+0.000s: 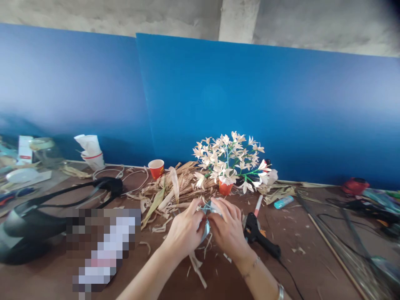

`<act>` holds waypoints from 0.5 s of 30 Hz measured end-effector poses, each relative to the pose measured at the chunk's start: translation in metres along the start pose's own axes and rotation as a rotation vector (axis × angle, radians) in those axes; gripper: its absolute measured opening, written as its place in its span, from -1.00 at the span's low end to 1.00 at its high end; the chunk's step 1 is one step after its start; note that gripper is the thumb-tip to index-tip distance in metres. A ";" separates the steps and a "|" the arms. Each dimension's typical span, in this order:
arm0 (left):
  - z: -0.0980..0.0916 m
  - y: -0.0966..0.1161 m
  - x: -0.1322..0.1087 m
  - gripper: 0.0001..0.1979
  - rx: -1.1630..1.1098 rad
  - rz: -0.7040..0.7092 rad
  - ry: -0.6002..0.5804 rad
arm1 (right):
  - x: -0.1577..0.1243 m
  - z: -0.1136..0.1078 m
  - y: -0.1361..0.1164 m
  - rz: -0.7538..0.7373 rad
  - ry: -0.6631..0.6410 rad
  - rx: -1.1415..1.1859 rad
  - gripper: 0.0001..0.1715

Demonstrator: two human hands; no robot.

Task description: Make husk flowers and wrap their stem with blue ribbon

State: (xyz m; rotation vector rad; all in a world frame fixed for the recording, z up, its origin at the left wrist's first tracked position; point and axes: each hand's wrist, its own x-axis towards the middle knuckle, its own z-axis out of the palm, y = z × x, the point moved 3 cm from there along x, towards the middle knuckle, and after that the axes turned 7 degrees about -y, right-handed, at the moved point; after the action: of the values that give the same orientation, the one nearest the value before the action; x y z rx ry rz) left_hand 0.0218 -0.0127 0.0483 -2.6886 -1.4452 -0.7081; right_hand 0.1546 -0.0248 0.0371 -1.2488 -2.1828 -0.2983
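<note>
My left hand (186, 228) and my right hand (227, 225) meet over the brown table, fingers pinched together. Between them is a shiny pale-blue piece (206, 230), perhaps thin plastic; its kind is unclear because the fingers cover most of it. Just beyond my hands stands a bunch of cream-white flowers (228, 160) on green stems in a red paper cup (225, 188). Beside my right hand lies a black glue gun (261, 237) with its cord trailing toward the front edge. Dried husks (175, 187) are heaped behind my left hand.
An orange-red paper cup (156, 169) stands behind the husks. At left are a black strapped item (34, 225), white cups (93, 156) and a glass jar (46, 152). A turquoise lighter-like object (283, 202) and a long thin stick (334, 254) lie right. A blue panel (218, 91) closes the back.
</note>
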 end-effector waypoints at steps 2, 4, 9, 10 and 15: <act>-0.001 0.002 0.000 -0.87 0.013 0.024 0.026 | 0.000 0.002 -0.001 -0.025 -0.020 -0.004 -0.79; -0.006 0.005 0.000 -0.86 0.022 0.058 0.109 | 0.001 0.004 0.000 -0.026 -0.020 -0.006 -0.77; -0.018 0.012 -0.009 -0.68 -0.106 0.160 0.406 | 0.002 0.004 0.007 0.085 0.014 0.028 -0.82; -0.018 0.012 -0.010 -0.71 -0.170 0.178 0.419 | 0.002 0.003 0.008 0.106 0.024 0.043 -0.82; 0.003 0.004 -0.003 -0.92 -0.500 -0.092 0.237 | 0.002 -0.006 0.009 0.141 0.086 0.136 -0.86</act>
State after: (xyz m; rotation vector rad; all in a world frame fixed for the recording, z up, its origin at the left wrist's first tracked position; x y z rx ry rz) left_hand 0.0247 -0.0168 0.0449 -2.7380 -1.4982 -1.5188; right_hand 0.1636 -0.0216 0.0418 -1.2818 -1.9957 -0.1413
